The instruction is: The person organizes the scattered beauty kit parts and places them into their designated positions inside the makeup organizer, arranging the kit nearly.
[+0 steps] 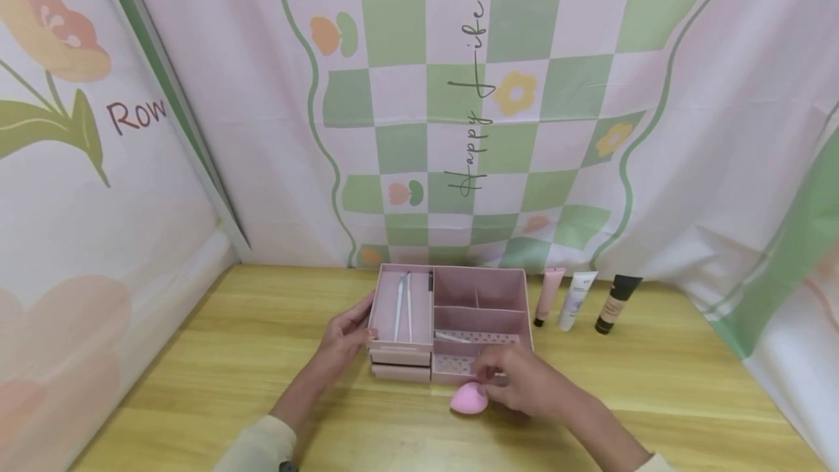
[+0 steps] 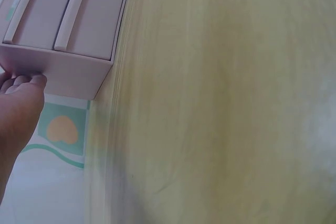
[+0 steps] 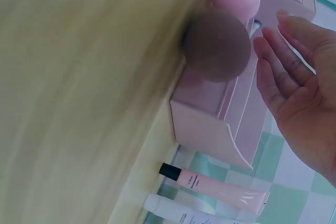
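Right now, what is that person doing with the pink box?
A person sits at a wooden table with a pink organizer box. Their left hand rests against the box's left side. Their right hand, fingers open, reaches at the box's lower front, beside a pink egg-shaped sponge lying on the table. Three cosmetic tubes lie to the right of the box.

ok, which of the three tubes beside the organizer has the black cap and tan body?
The rightmost tube, farthest from the pink organizer. The pink tube sits nearest it; the white tube lies between.
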`<state>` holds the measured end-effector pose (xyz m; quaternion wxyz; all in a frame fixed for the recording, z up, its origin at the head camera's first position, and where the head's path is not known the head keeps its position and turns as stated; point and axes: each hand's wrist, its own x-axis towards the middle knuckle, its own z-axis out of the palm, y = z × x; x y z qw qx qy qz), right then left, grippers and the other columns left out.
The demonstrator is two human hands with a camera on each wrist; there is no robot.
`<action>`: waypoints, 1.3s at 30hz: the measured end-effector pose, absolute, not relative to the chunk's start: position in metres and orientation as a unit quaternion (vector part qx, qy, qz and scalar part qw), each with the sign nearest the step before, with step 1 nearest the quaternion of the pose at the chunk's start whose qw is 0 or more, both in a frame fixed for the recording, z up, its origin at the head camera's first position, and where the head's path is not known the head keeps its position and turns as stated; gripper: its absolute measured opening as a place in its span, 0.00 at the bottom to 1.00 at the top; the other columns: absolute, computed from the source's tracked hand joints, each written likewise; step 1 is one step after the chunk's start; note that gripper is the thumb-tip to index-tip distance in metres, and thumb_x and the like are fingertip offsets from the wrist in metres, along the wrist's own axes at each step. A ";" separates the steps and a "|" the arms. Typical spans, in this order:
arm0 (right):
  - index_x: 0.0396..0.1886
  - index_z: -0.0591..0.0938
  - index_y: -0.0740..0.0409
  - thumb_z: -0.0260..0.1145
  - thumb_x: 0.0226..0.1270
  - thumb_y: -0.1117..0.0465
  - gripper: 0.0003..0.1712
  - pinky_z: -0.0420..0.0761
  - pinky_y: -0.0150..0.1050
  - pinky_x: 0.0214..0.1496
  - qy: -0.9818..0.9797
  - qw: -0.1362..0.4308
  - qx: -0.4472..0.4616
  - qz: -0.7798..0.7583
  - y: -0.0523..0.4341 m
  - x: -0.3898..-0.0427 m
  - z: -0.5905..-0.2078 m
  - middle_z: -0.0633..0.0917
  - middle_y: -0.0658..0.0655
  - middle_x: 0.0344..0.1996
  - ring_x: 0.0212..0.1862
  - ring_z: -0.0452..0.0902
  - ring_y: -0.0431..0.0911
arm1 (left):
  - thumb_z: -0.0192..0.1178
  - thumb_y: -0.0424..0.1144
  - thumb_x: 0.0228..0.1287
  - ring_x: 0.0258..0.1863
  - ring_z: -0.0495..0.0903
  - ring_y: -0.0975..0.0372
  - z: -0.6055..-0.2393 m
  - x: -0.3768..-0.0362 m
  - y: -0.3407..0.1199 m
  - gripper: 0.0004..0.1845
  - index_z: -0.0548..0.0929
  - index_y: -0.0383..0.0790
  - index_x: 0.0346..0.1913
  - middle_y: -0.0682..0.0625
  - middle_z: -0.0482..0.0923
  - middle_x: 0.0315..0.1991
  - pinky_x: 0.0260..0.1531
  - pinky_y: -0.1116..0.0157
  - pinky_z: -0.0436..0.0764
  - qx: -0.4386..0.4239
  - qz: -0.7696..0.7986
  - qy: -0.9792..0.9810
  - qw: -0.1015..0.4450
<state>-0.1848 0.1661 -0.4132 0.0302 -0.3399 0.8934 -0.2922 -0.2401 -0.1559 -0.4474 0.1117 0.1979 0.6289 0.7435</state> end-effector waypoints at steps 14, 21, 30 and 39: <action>0.41 0.88 0.51 0.75 0.51 0.56 0.15 0.77 0.21 0.30 0.919 0.016 -0.342 -0.193 0.162 -0.178 -0.425 0.85 0.44 0.34 0.31 0.72 0.29 | 0.52 0.27 0.62 0.79 0.42 0.47 -0.448 -0.241 -0.156 0.41 0.46 0.29 0.76 0.39 0.38 0.80 0.71 0.70 0.60 0.197 0.749 0.622 0.116; 0.41 0.88 0.51 0.76 0.49 0.55 0.16 0.77 0.22 0.30 0.929 -0.008 -0.334 -0.156 0.159 -0.178 -0.430 0.85 0.46 0.36 0.31 0.72 0.29 | 0.51 0.26 0.62 0.79 0.42 0.47 -0.448 -0.241 -0.156 0.41 0.46 0.29 0.76 0.38 0.38 0.80 0.71 0.71 0.59 0.200 0.749 0.621 0.114; 0.41 0.88 0.52 0.75 0.51 0.55 0.15 0.74 0.22 0.28 0.933 -0.001 -0.326 -0.156 0.157 -0.178 -0.429 0.86 0.47 0.37 0.30 0.70 0.29 | 0.52 0.27 0.62 0.79 0.42 0.48 -0.447 -0.240 -0.156 0.41 0.46 0.29 0.76 0.39 0.38 0.80 0.71 0.72 0.60 0.195 0.750 0.622 0.115; 0.42 0.87 0.53 0.74 0.53 0.56 0.16 0.76 0.21 0.29 0.926 0.009 -0.323 -0.193 0.162 -0.178 -0.431 0.86 0.49 0.38 0.31 0.71 0.28 | 0.52 0.27 0.62 0.79 0.42 0.48 -0.448 -0.241 -0.156 0.41 0.46 0.29 0.76 0.39 0.38 0.80 0.71 0.70 0.59 0.193 0.749 0.624 0.116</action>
